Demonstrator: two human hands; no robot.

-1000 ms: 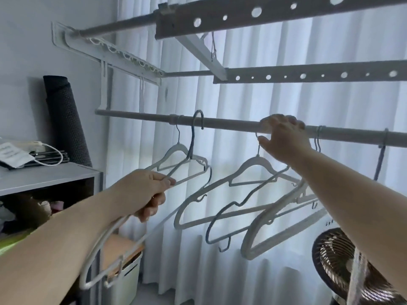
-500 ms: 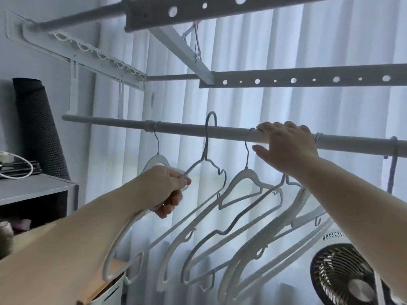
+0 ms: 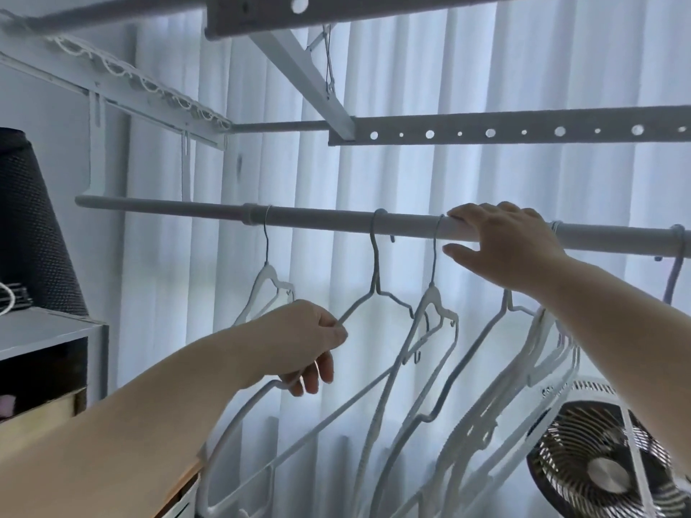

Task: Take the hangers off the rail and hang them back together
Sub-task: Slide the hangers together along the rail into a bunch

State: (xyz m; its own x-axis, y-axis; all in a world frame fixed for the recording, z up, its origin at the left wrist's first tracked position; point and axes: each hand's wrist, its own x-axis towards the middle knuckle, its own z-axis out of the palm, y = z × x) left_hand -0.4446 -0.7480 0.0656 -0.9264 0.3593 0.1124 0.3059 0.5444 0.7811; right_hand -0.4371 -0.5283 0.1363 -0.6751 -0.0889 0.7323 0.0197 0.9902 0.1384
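A grey rail (image 3: 318, 218) runs across the view with several hangers on it. Furthest left hangs a white hanger (image 3: 267, 284). A thin grey hanger (image 3: 374, 263) comes after it, then another white hanger (image 3: 433, 304). A tilted bunch of hangers (image 3: 542, 353) hangs below my right wrist. My left hand (image 3: 299, 342) is closed on the lower arm of the leftmost white hanger, and its fingertips touch the grey hanger's shoulder. My right hand (image 3: 504, 244) lies over the rail with the thumb underneath, hiding any hooks there. One more hook (image 3: 676, 263) hangs at the far right.
Perforated drying-rack bars (image 3: 523, 130) cross overhead, in front of white curtains (image 3: 411, 173). A fan (image 3: 605, 472) stands at the lower right. On the left, a grey shelf unit (image 3: 45, 330) carries a black rolled mat (image 3: 30, 237).
The grey hanger's hook has come down onto the rail and slid right, away from the leftmost white hanger. My left hand keeps its grip. My right hand stays on the rail.
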